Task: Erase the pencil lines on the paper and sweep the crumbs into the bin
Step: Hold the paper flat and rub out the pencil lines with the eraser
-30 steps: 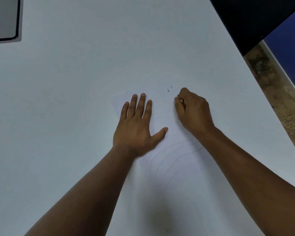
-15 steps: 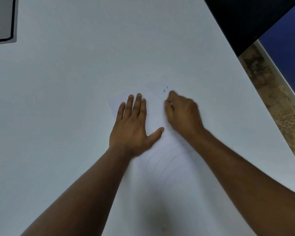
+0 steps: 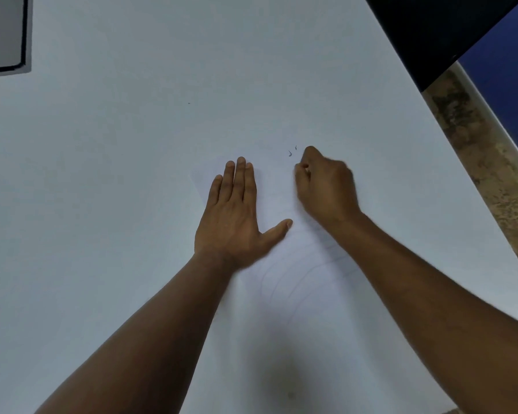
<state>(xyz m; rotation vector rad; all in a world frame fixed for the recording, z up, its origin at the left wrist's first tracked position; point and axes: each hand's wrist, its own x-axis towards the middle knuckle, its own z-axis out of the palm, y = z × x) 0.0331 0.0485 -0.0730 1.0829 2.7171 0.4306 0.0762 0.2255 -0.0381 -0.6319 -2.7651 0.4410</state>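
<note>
Risk: paper (image 3: 284,204) creasing or sliding on table (image 3: 132,144) if my left hand (image 3: 231,216) eases off while I rub. Left hand flat, fingers straight, thumb spread, pressing paper. Right hand (image 3: 323,186) curled, fingertips pinching something small, presumably eraser, barely visible. Crumbs (image 3: 290,152) just beyond knuckles. Faint pencil lines (image 3: 296,279) remain near wrists. Bin unseen.

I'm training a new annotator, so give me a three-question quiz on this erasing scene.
1. True or false: the left hand lies flat on the paper.
2. Where are the crumbs? A) just beyond the right hand B) under the left forearm
3. Fill in: faint pencil lines curve between the two ____.

Key: 1 true; 2 A; 3 forearms.
</note>
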